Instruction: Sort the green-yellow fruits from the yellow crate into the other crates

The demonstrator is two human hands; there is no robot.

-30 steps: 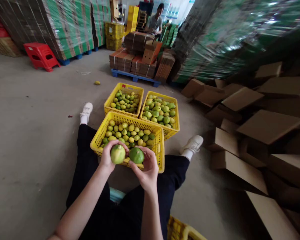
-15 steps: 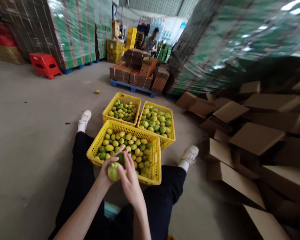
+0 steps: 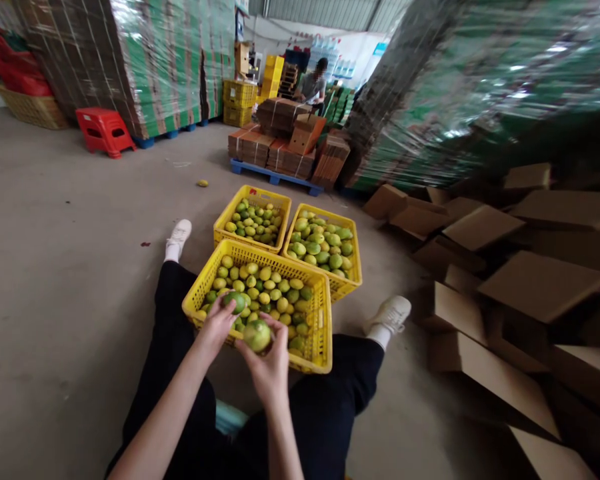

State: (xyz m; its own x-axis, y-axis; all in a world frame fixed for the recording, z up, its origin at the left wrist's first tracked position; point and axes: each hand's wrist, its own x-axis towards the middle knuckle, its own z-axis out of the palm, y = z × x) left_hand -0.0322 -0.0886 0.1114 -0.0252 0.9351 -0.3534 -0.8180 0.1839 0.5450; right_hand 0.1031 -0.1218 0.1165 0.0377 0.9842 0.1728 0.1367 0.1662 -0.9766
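My left hand [image 3: 216, 328] is closed around a dark green lemon [image 3: 236, 302], held over the near side of the front yellow crate [image 3: 322, 327]. In my right hand [image 3: 272, 360], a paler yellow-green lemon [image 3: 257, 336] is gripped between thumb and fingers, a little lower and to the right. Below both hands, that crate holds many yellow and green lemons [image 3: 283, 305]. Part of its near rim is hidden by my hands.
Beyond stand two more yellow crates of fruit, a left one [image 3: 219, 235] and a right one [image 3: 359, 270]. Loose cardboard boxes [image 3: 543, 287] pile up at right. A red stool [image 3: 105, 130], a blue pallet [image 3: 275, 177] of flattened cartons and a person [image 3: 314, 85] are farther back.
The two lemons have changed hands: the paler one went from my left hand to my right, the dark green one to my left. My hands have moved apart, and the view has shifted slightly.
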